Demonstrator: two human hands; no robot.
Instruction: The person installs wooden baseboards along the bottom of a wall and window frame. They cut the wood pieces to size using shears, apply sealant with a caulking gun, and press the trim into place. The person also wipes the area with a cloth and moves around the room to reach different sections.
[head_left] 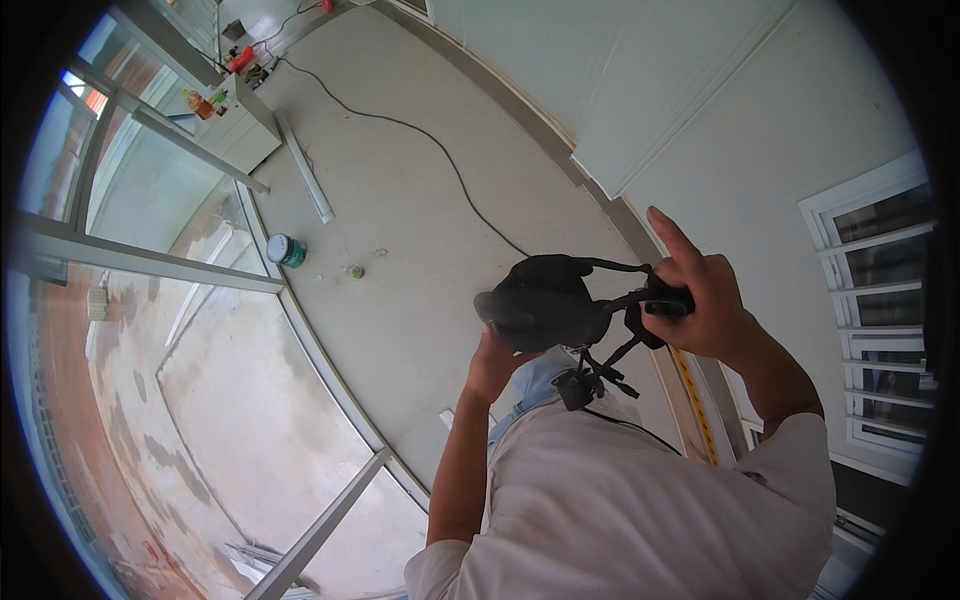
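In front of my body I hold up a black, soft, rounded thing with straps [550, 300], like a cap or pouch. My left hand [492, 365] supports its left side from below, with the fingers partly hidden behind it. My right hand [705, 300] is closed on the black strap end at the right, its index finger stretched out. From the underside hangs a cluster of black straps and buckles [590, 385], and a thin dark cord runs off it across my shirt.
A long dark cable [430, 135] crosses the grey floor. Farther off are a teal bucket [286, 250], a small green item [354, 271], a white strip [305, 168] and a white cabinet [240, 130]. Framed glass stands at left; a wall with a louvred window [880, 290] at right.
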